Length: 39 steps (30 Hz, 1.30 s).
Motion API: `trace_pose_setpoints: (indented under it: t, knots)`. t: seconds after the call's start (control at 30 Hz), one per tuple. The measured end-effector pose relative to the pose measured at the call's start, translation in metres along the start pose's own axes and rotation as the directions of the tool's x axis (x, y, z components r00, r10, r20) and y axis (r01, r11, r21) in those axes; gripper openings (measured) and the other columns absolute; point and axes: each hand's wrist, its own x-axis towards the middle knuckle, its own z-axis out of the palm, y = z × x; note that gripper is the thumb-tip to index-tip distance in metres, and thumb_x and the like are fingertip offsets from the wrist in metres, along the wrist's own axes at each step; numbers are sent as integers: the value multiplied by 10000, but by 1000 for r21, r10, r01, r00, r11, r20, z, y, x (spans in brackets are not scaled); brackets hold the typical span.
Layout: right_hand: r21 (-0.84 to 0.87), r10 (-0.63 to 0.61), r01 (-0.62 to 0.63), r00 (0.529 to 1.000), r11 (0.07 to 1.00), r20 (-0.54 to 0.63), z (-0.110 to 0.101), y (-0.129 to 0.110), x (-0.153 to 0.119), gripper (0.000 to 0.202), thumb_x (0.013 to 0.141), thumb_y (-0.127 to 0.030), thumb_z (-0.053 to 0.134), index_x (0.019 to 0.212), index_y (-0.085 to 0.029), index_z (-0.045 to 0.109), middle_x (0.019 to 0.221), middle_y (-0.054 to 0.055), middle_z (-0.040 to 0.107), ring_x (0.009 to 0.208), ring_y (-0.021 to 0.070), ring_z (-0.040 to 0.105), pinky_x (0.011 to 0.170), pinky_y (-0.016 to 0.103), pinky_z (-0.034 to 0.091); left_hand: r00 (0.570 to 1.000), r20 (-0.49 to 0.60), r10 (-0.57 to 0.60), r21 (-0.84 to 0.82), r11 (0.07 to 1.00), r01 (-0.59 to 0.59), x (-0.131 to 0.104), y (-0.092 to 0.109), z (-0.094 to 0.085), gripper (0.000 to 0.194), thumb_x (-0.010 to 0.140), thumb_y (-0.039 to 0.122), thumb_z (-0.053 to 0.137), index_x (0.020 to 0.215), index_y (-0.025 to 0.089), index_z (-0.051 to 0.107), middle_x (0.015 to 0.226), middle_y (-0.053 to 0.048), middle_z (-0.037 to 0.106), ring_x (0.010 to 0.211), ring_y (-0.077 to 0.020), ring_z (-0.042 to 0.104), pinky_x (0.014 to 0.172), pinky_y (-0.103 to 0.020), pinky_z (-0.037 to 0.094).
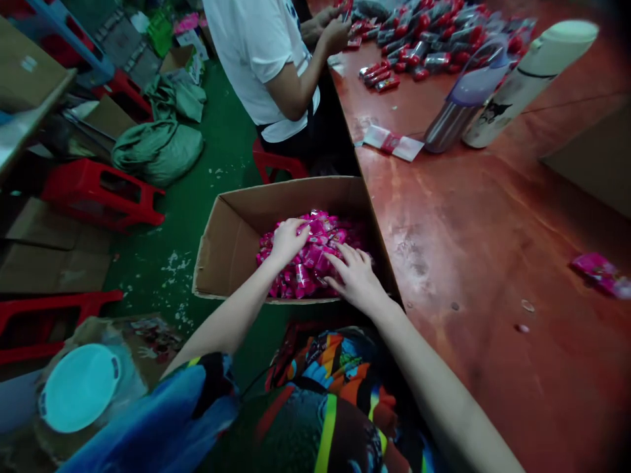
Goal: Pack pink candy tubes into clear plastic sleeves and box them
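A cardboard box (229, 246) stands beside the table, with a heap of small shiny pink packets (308, 266) inside. My left hand (288, 242) rests at the left of the heap, its fingers slightly bent and apart from the thumb, touching the packets. On the right side of the heap lies my right hand (357, 277), fingers spread over the packets. Neither hand is visibly gripping a packet, though the fingertips are partly lost among the pink wrappers.
On the red table (458, 236) stand a clear bottle (456, 105) and a white flask (532, 85), near a folded paper (393, 142). A co-worker (276, 66) sits handling red-capped items (438, 39). One pink packet (600, 272) lies right. Red stools (101, 190) and sacks (158, 151) occupy the left floor.
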Motion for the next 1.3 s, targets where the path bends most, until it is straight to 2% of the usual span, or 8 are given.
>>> trace_pose_setpoints:
  t: [0.1, 0.23, 0.33, 0.6, 0.77, 1.0, 1.13, 1.3]
  knots:
    - [105, 15, -9, 999, 994, -48, -8, 7, -23, 336, 998, -263, 535, 1297, -153, 639, 1288, 162, 670, 1186, 285, 621, 1021, 466, 483, 939, 165, 302, 136, 936, -325, -12, 23, 31, 404, 932, 413, 565, 1254, 204, 691, 1390, -128, 626, 1334, -295, 512, 1168, -524, 336]
    - [112, 37, -19, 987, 993, -157, -28, 14, -68, 281, 994, -215, 519, 1230, -162, 663, 1137, 135, 723, 1012, 260, 677, 882, 414, 557, 645, 490, 586, 181, 656, -733, -34, 53, 99, 612, 795, 515, 713, 1311, 190, 662, 1535, -186, 477, 1447, -428, 328, 1174, -719, 153]
    - [27, 4, 1, 984, 1000, -176, -36, 11, -96, 388, 956, -187, 565, 1337, -234, 615, 1136, 126, 726, 965, 296, 697, 806, 455, 570, 558, 539, 631, 209, 542, -814, -37, 47, 132, 579, 785, 460, 719, 1304, 206, 676, 1525, -163, 495, 1478, -429, 255, 1197, -693, 119]
    - [58, 193, -184, 941, 981, -279, -64, -13, -149, 721, 907, -199, 580, 1534, -489, 373, 1018, 66, 758, 821, 329, 746, 687, 533, 636, 625, 616, 479, 257, 628, -735, -13, -18, 89, 712, 745, 537, 758, 1364, 219, 605, 1577, -165, 422, 1499, -445, 191, 1138, -780, 130]
    - [0, 290, -320, 858, 947, -424, -68, -19, -177, 678, 896, -168, 628, 1469, -497, 477, 918, 31, 753, 723, 288, 734, 629, 465, 625, 808, 558, 186, 392, 800, -455, -14, -70, 54, 882, 730, 661, 731, 1468, 235, 506, 1662, -170, 250, 1501, -485, 158, 1115, -733, 273]
    - [19, 350, -373, 850, 928, -395, -60, -30, -205, 277, 953, -166, 577, 1213, -245, 629, 977, 80, 731, 834, 248, 713, 747, 396, 580, 757, 604, -249, 580, 789, -202, -18, -135, 0, 1122, 618, 685, 787, 1552, 211, 384, 1583, -240, 377, 1436, -490, 339, 1063, -616, 414]
    - [56, 437, -455, 805, 889, -401, -60, -34, -214, 251, 952, -185, 585, 1186, -256, 637, 976, 76, 725, 808, 241, 709, 757, 405, 574, 812, 556, -179, 584, 779, -228, 5, -101, 7, 959, 690, 683, 727, 1450, 144, 500, 1437, -265, 532, 1293, -454, 508, 1035, -616, 424]
    - [128, 569, -577, 702, 807, -428, -54, -34, -212, 209, 926, -276, 605, 1120, -335, 659, 911, 66, 732, 743, 264, 711, 706, 453, 576, 851, 502, 155, 475, 773, -420, 50, -17, 86, 793, 901, 559, 554, 1577, 230, 303, 1655, -135, 278, 1518, -340, 206, 1225, -577, 143]
